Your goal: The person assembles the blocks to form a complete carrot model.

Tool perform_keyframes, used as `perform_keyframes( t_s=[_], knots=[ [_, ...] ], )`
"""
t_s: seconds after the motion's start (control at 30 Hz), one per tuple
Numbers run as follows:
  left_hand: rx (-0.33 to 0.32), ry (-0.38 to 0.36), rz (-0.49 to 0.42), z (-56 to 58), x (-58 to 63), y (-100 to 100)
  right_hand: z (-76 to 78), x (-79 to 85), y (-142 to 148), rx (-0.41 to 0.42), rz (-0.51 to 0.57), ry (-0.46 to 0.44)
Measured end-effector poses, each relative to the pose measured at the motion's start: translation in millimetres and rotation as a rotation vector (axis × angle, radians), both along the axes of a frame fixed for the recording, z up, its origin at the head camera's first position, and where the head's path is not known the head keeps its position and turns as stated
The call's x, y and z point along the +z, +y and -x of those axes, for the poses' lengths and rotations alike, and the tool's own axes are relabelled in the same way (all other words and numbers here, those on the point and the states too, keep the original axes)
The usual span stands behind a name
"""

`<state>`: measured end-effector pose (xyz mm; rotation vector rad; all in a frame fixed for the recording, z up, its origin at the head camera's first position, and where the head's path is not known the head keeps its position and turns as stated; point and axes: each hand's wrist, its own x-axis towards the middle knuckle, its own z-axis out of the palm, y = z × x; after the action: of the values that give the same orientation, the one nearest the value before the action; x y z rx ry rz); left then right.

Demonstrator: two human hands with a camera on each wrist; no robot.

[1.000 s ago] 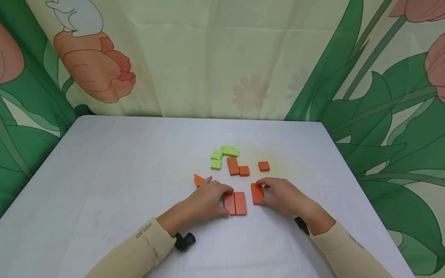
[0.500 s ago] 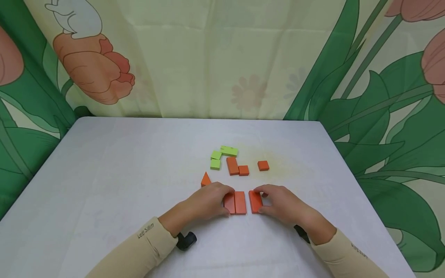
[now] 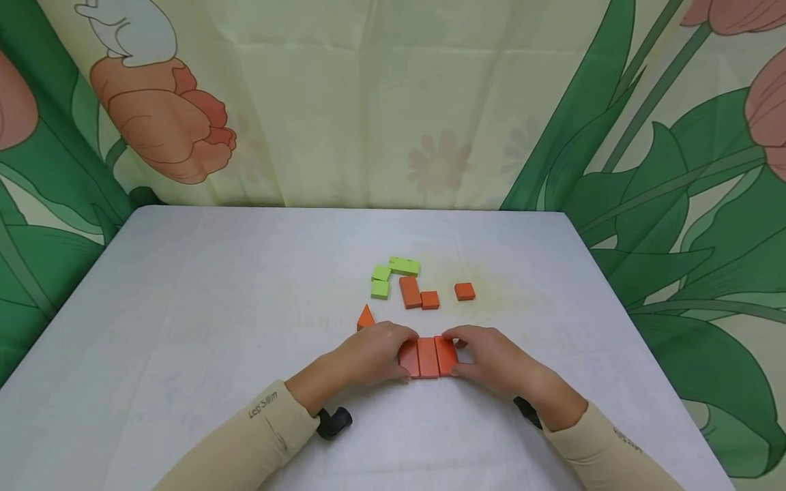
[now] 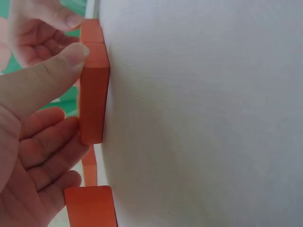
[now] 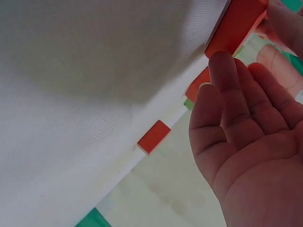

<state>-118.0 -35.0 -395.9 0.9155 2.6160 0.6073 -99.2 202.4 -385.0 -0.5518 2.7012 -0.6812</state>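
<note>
Three orange-red rectangular blocks lie side by side on the white table in the head view, long sides together. My left hand (image 3: pixel 376 351) grips the left block (image 3: pixel 409 359) by its two ends, thumb at the near end; the left wrist view shows its side face (image 4: pixel 94 104) between thumb and fingers. The middle block (image 3: pixel 428 358) sits between the outer two. My right hand (image 3: pixel 494 361) pinches the right block (image 3: pixel 446 355) at its far and near ends. An orange triangular block (image 3: pixel 366 318) stands just beyond my left hand, partly hidden by it.
Farther back are several green blocks (image 3: pixel 404 266), an orange-red rectangular block (image 3: pixel 410 292) and a small orange-red block (image 3: pixel 430 300) touching it. Another small block (image 3: pixel 464 292) lies apart to the right. A printed curtain (image 3: pixel 319 102) hangs behind the table's far edge.
My right hand has slid the right block nearer and leftward until it lies against the middle block. My left hand and its blocks have shifted slightly right. The triangular block went from tilted to upright.
</note>
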Motion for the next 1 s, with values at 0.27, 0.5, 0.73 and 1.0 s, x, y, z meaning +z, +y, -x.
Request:
perform_keyframes(
  t_s=[0.27, 0.5, 0.73, 1.0],
  knots=[
    [-0.003, 0.014, 0.012, -2.1, 2.6, 6, -0.7, 1.3, 3, -0.013, -0.021, 0.007],
    [-0.020, 0.019, -0.003, -3.9, 2.4, 13, -2.0, 1.2, 12, -0.007, -0.012, 0.015],
    [-0.004, 0.023, -0.012, -6.1, 0.8, 16, -3.2, 2.4, 13, -0.006, -0.006, 0.015],
    [0.004, 0.008, -0.020, -5.8, 0.2, 15, -1.9, 3.8, 13, -0.033, -0.011, -0.018]
  ],
)
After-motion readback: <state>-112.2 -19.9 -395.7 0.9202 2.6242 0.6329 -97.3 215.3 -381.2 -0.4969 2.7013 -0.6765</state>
